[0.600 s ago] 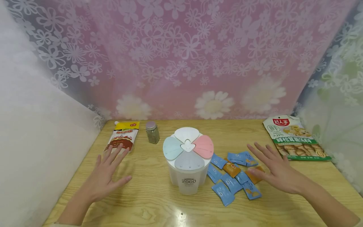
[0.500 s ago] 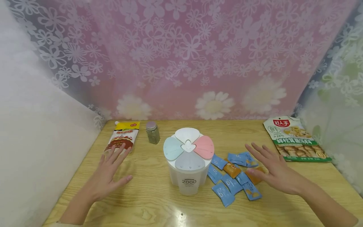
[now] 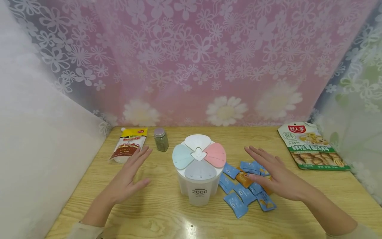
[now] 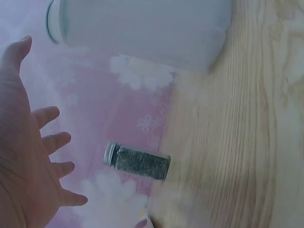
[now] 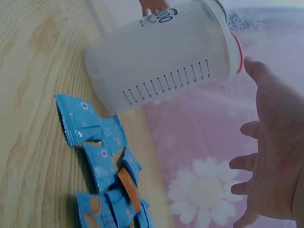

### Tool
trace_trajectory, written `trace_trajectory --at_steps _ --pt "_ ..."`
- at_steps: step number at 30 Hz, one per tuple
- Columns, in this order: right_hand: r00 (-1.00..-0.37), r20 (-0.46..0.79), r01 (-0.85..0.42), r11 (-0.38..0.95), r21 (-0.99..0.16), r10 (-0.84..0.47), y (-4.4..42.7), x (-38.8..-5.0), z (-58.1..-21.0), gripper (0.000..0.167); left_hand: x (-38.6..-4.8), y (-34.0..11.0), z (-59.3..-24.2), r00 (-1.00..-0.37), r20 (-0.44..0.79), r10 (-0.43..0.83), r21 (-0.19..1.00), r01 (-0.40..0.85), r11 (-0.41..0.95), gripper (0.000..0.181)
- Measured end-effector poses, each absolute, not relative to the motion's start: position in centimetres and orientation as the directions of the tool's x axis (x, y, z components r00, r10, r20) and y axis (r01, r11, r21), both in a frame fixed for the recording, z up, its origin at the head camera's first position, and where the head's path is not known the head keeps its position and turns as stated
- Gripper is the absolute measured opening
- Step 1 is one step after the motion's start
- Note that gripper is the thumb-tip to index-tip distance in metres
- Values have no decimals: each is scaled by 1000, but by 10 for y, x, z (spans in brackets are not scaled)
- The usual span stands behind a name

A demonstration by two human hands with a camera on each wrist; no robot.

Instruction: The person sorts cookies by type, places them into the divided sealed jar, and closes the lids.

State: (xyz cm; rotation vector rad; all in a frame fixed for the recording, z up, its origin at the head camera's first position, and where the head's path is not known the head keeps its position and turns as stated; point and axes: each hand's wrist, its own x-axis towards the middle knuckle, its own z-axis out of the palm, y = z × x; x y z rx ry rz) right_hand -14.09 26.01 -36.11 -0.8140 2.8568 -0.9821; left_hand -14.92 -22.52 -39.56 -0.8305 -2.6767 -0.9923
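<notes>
A translucent white storage canister stands mid-table, its lid made of white, pink, grey and pale blue petal flaps, all lying flat. To its left my left hand hovers with fingers spread, touching nothing. On the other side my right hand hangs over a pile of small blue and orange snack packets, fingers straight and holding nothing. In the right wrist view, measuring marks show on the canister's wall, and several blue packets lie beside it.
Behind my left hand lie a yellow, white and brown pouch and a small glass jar of dried green flakes. A green and white mushroom-pictured bag lies at back right. Floral cloth rises behind the wooden table.
Both hands have moved inward toward the canister, the left to the right and the right to the left. The canister, packets, jar and bags have stayed in place.
</notes>
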Motion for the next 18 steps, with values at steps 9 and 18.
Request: trace_trajectory --at_steps 9,18 --pt "-839 164 -500 617 -607 -518 241 -146 -362 77 -150 -202 -394 -773 377 511 641 616 458 82" --pt "-794 228 -544 492 -679 -563 220 -152 -365 79 -167 -166 -391 -691 464 555 756 635 158 89"
